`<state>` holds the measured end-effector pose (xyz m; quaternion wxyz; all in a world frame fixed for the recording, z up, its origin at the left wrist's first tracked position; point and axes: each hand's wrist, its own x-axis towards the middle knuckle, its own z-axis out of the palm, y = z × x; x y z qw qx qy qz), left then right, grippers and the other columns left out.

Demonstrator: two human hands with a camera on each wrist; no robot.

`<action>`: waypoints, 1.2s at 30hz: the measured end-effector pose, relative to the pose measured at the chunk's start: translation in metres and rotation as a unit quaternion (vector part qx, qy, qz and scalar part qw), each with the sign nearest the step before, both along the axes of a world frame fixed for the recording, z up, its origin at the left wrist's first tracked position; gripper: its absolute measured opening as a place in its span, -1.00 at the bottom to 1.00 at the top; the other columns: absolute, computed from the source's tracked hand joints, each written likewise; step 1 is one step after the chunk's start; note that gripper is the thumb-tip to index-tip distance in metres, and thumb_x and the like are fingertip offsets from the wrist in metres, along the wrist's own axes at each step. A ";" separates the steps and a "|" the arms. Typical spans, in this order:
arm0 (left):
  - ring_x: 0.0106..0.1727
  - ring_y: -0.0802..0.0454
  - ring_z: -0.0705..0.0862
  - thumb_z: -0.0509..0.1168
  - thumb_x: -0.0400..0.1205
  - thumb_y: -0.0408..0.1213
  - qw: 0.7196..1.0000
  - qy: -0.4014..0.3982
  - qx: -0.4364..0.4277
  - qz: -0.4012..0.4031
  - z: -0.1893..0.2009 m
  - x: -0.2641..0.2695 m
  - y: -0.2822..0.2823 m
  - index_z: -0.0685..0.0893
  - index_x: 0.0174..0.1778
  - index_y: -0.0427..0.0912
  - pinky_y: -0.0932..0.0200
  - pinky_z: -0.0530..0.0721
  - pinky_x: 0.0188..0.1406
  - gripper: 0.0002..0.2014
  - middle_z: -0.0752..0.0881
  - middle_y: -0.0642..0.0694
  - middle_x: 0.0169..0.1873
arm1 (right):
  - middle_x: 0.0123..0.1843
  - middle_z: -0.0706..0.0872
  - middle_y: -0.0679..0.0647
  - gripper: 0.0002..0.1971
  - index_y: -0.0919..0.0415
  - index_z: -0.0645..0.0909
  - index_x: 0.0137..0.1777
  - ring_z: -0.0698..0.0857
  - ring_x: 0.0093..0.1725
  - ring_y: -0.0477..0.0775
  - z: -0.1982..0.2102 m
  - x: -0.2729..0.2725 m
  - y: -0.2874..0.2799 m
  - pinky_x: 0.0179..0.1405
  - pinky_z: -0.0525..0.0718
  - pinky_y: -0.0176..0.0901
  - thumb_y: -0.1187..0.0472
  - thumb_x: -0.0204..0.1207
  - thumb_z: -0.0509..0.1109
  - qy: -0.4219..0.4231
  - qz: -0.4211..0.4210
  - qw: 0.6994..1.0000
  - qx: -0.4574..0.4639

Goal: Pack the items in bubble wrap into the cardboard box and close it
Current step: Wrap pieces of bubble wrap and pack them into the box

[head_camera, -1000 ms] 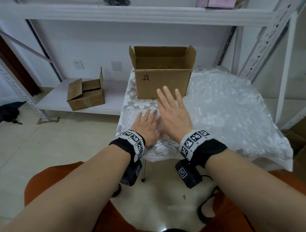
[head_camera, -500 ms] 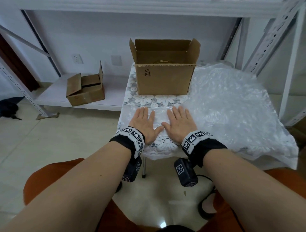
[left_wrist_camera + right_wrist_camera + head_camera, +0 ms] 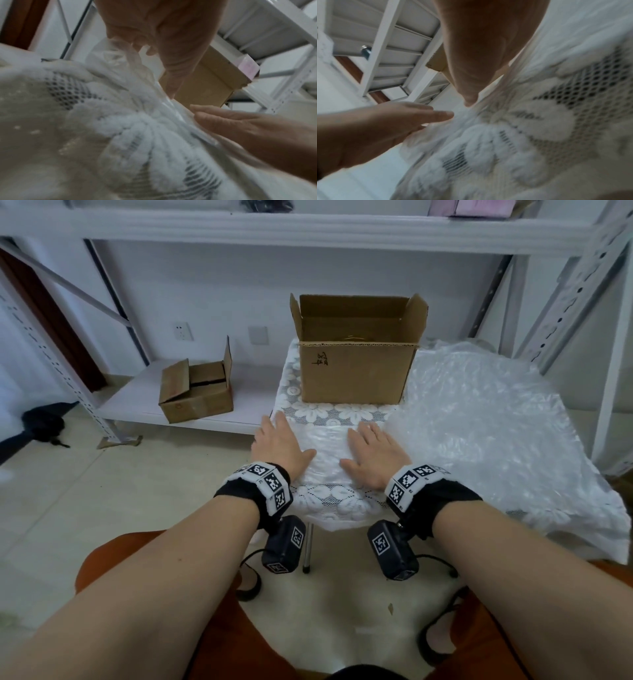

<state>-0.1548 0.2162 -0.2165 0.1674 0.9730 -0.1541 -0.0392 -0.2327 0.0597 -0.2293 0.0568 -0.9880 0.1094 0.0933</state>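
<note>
A: Now, near edge first. Left hand (image 3: 278, 447) and right hand (image 3: 374, 456) both lie flat, palms down, fingers straight — gripping nothing, only pressing on the near strip of bubble wrap (image 3: 325, 451) over the lace tablecloth (image 3: 337, 505).

B: Change since half a second ago?

A: Then the two hands sat side by side, thumbs almost touching, at the middle of the strip. Now they are well apart, the left at the table's left edge, the right toward the middle. A full second ago the right hand was in the air, fingers spread, not yet down.

B: Reading?

A: Judgement only — a smoothing stroke outward, flattening the sheet before anything is wrapped. Prep stage; nothing packed by this step.

B: Wrist views?

A: Blurred. Left wrist view shows the left thumb resting on clear film; right wrist view shows the right thumb against the film's edge. Neither hand pinches it, as far as I can tell.

B: Farther back?

A: Cardboard box (image 3: 356, 371) stands upright at the table's far side, flaps open, touching the large crumpled spread of wrap on its right. Something pale shows just inside the rim; cannot identify it. Beyond, a small open carton (image 3: 195, 395) on the low shelf (image 3: 137, 402).

B: Items to wrap?

A: None visible on the table.
</note>
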 end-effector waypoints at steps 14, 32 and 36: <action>0.16 -0.11 0.65 0.47 0.45 0.04 0.980 0.191 -0.014 0.048 0.008 0.018 0.008 0.57 0.30 -0.27 0.12 0.62 0.07 -0.39 0.67 -0.19 0.20 | 0.71 -0.27 -0.06 -0.38 -0.16 -0.17 0.67 -0.32 0.67 0.11 -0.014 0.008 0.034 0.58 -0.36 0.29 -0.24 0.67 -0.12 0.034 0.052 0.996 0.068; -0.33 0.09 0.62 0.50 0.43 0.03 0.940 0.261 -0.218 0.023 0.028 0.006 0.012 0.65 0.00 -0.21 0.28 0.60 -0.42 -0.58 0.72 -0.12 -0.14 | 0.72 -0.19 -0.06 -0.36 -0.05 -0.07 0.69 -0.26 0.68 0.03 -0.010 0.005 0.029 0.62 -0.35 0.16 -0.11 0.66 0.04 0.016 0.031 0.991 0.127; 0.42 0.00 0.47 0.46 0.49 -0.04 0.930 0.247 -0.239 -0.133 0.031 -0.015 0.001 0.37 0.54 -0.08 0.15 0.48 0.34 -0.29 0.42 -0.11 0.50 | 0.73 -0.08 0.05 -0.39 0.16 0.20 0.62 -0.23 0.69 0.06 -0.010 0.006 0.031 0.62 -0.33 0.18 -0.05 0.61 0.15 0.006 0.021 0.991 0.135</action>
